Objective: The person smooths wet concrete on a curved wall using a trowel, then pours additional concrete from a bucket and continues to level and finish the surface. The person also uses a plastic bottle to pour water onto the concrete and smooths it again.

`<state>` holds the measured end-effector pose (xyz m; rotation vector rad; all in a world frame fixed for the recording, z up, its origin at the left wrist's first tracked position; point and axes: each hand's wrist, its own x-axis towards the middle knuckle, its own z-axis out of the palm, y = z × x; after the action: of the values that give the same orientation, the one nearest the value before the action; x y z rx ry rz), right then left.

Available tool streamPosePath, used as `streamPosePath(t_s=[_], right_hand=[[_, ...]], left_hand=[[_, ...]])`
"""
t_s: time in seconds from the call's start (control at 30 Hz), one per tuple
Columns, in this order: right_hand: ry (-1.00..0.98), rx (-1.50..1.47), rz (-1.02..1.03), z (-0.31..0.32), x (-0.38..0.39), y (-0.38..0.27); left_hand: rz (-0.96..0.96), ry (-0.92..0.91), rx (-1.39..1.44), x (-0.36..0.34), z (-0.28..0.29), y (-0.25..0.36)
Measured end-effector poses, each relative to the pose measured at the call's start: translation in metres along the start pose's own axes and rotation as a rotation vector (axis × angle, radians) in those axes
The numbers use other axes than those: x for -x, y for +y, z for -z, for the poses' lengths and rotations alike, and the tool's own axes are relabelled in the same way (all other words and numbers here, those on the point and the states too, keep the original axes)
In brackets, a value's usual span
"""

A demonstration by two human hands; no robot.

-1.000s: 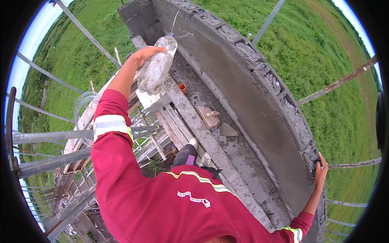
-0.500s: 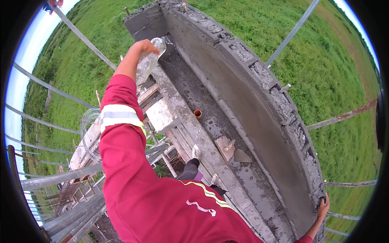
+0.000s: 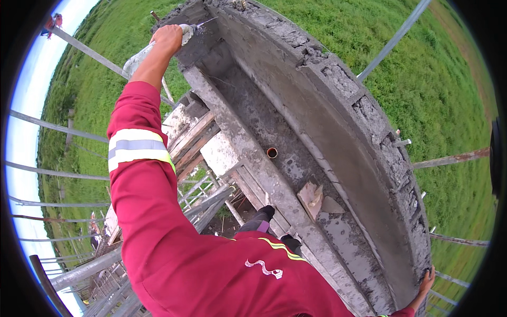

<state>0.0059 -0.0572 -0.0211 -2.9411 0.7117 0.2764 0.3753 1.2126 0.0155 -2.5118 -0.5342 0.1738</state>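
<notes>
Top left, beside the end wall [image 3: 196, 52]: the left grip [image 3: 168, 40] is closed around a clear plastic bottle [image 3: 136, 60], the arm stretched out;
Bottle: tilted, its body toward the left and its neck toward the end wall; the hand and forearm hide much of its middle;
Water [image 3: 207, 22]: a thin spray leaves the bottle's mouth toward the right, in front of the grey corner;
Lower right, at the long wall [image 3: 338, 142]: the right grip [image 3: 426, 281] touches the outer top edge; whether its fingers clasp that edge, I cannot tell;
Long wall: bowed by the lens; rough and pitted along the top, smoother and grey-brown on its inner face;
Channel floor [image 3: 248, 108]: dark and wet-looking, between the long wall and a low concrete ledge [image 3: 252, 150];
On that floor: an orange pipe opening [image 3: 272, 152] near the ledge; farther down, a pale broken slab [image 3: 310, 198] just beside a flat grey piece [image 3: 331, 205];
Left of the ledge: wooden planks [image 3: 193, 138] and a white-spattered board [image 3: 219, 153];
Sleeve [image 3: 140, 150]: maroon, banded in reflective silver and yellow;
Beyond: scaffold poles [image 3: 394, 39] and green grass [image 3: 338, 31]
</notes>
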Motion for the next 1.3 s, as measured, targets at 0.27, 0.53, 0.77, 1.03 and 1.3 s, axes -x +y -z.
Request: streamPosePath(t_s=[0.27, 0.53, 0.77, 1.03, 1.3], right_hand=[[-0.001, -0.138, 0.042, -0.005, -0.003, 0.014], [0.014, -0.219, 0.077, -0.009, -0.006, 0.016], [0.056, -0.198, 0.107, -0.011, -0.01, 0.018], [0.031, -0.168, -0.016, -0.013, -0.017, 0.022], [0.022, -0.18, -0.009, -0.011, -0.015, 0.007]], left_hand=[[-0.375, 0.386, -0.197, 0.073, 0.04, 0.065], [-0.679, 0.459, -0.096, 0.183, 0.081, 0.137], [-0.376, 0.261, -0.022, 0.119, 0.032, 0.092], [-0.322, 0.272, 0.05, 0.139, -0.016, 0.072], [-0.292, 0.2, 0.235, 0.158, -0.023, 0.074]])
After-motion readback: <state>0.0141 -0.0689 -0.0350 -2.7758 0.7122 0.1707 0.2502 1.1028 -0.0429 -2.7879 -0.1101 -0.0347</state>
